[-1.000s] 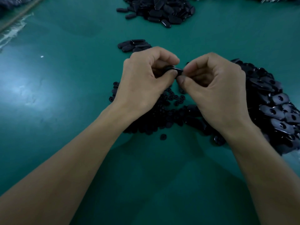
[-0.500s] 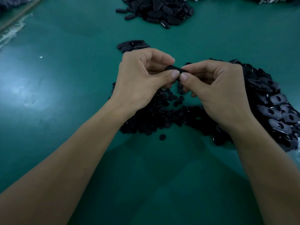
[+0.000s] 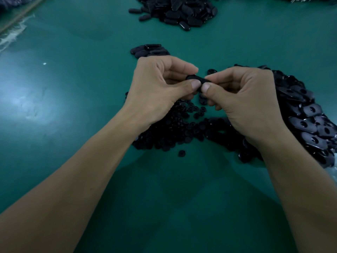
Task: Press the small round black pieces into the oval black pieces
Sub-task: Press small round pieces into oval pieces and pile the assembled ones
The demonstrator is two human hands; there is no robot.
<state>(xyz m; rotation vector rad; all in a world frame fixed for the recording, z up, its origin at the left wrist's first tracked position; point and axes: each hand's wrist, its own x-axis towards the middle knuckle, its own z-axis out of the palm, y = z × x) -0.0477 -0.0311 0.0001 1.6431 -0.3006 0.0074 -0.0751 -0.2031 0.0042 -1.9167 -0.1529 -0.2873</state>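
My left hand (image 3: 156,92) and my right hand (image 3: 244,99) meet above the green table, both pinching one oval black piece (image 3: 196,78) between thumbs and forefingers. My thumbs hide most of it, so no round piece on it can be made out. Below the hands lies a heap of small round black pieces (image 3: 175,128). To the right spreads a large heap of oval black pieces with holes (image 3: 310,121).
A small group of oval pieces (image 3: 148,50) lies just beyond my left hand. A bigger pile of oval pieces (image 3: 180,11) sits at the far edge. One loose round piece (image 3: 181,153) lies near me. Clear plastic (image 3: 12,33) shows at the far left.
Both hands, still holding the oval piece, have shifted slightly; the thumbs now press side by side on its near face and the piece lies more level.
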